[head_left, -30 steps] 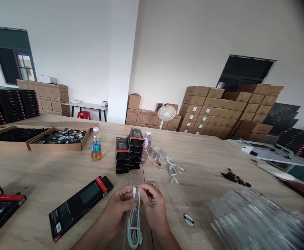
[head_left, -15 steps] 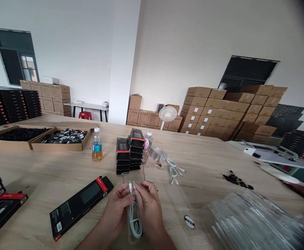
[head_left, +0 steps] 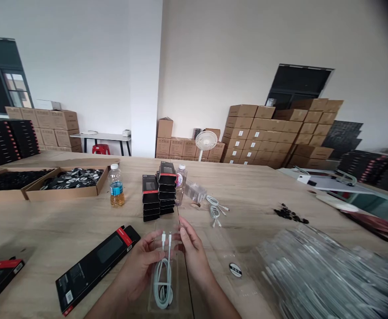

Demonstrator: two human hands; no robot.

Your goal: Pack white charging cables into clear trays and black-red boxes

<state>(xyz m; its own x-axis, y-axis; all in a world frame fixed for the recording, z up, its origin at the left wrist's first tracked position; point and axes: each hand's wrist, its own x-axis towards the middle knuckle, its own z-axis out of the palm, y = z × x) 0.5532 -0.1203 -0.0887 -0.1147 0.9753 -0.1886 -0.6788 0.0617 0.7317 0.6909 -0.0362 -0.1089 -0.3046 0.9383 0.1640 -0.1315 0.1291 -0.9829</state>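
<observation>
A coiled white charging cable [head_left: 162,283] lies in a clear plastic tray [head_left: 176,290] just in front of me, its two plugs side by side at the far end. Part of a dark-and-white round piece shows under the coil. My left hand [head_left: 142,261] grips the tray's left side, thumb over the edge by the cable. At the tray's upper right, my right hand [head_left: 194,254] is open with fingers apart; whether a fingertip touches the plastic is unclear. Left of my hands lies a black retail box [head_left: 96,268] with a red band.
Another clear tray holds a round label piece [head_left: 235,270] at right, beside a heap of clear trays [head_left: 327,279]. Ahead stand stacked black boxes [head_left: 166,188], two bottles [head_left: 116,188] and spare white cables [head_left: 215,212]. Small black parts [head_left: 290,214] lie far right; open cartons [head_left: 64,192] sit left.
The cable's plugs now lie straight in the tray, where both hands pinched them before. My right hand has opened and moved off to the right. The view has shifted slightly right.
</observation>
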